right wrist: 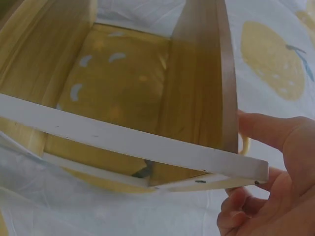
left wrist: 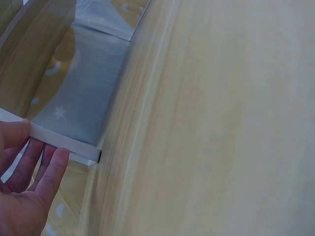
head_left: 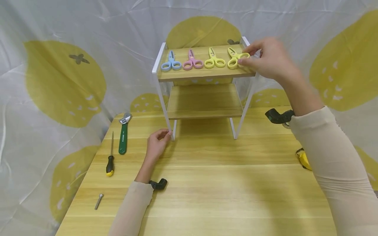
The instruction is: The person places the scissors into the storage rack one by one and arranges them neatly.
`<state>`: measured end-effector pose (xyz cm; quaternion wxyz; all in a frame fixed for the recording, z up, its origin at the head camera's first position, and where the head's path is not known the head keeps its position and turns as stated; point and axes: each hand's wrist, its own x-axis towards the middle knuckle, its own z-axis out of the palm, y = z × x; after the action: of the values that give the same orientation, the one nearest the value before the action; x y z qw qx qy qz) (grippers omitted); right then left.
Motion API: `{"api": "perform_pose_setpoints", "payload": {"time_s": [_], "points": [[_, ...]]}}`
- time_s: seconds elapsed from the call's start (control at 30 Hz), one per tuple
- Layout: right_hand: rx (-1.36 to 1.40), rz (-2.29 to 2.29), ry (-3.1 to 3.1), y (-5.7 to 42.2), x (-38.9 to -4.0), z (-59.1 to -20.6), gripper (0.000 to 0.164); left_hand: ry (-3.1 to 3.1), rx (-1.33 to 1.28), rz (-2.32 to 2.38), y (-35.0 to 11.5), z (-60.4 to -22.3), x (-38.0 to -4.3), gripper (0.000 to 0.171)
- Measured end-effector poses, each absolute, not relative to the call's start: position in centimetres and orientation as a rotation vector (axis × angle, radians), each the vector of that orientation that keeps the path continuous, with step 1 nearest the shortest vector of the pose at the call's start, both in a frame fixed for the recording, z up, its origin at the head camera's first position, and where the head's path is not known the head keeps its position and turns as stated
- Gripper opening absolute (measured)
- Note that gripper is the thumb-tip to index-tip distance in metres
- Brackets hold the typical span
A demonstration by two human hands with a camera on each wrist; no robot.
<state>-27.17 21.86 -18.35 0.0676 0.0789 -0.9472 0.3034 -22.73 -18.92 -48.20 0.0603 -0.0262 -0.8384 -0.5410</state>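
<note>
A two-tier wooden shelf [head_left: 203, 100] with a white frame stands at the back of the table. Along its top board lie blue scissors [head_left: 171, 59], pink scissors [head_left: 192, 59] and two yellow pairs. My right hand [head_left: 273, 59] pinches a handle loop of the rightmost yellow scissors [head_left: 236, 55] between thumb and forefinger, at the board's right end. In the right wrist view, the shelf hides most of these scissors; a bit of yellow loop [right wrist: 244, 143] shows by the thumb. Low down, my left hand [head_left: 156, 144] holds the shelf's front left leg [left wrist: 64, 141] between thumb and fingers.
On the table's left side lie a green-handled adjustable wrench [head_left: 123, 137], a black and yellow screwdriver [head_left: 110, 164] and a bolt [head_left: 99, 201]. A yellow tape measure [head_left: 304, 159] is partly covered by the right sleeve. Lemon-patterned cloth [head_left: 118, 26] hangs behind the shelf.
</note>
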Motion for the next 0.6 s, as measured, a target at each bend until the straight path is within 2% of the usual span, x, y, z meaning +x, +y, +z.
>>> {"api": "perform_pose_setpoints", "payload": {"time_s": [0.2, 0.43, 0.6], "points": [[0.269, 0.888, -2.872, 21.46, -27.01, -18.76, 0.063, -2.535, -0.077, -1.652, -18.95, -48.25, -22.73, 0.03], [0.3, 0.852, -2.86, 21.42, -26.8, -18.85, 0.057, -2.539, -0.085, -1.642, -19.01, -48.26, -23.02, 0.03], [0.287, 0.898, -2.825, 21.54, -26.5, -19.07, 0.059, -2.543, -0.074, -1.644, -18.96, -48.19, -22.96, 0.028]]}}
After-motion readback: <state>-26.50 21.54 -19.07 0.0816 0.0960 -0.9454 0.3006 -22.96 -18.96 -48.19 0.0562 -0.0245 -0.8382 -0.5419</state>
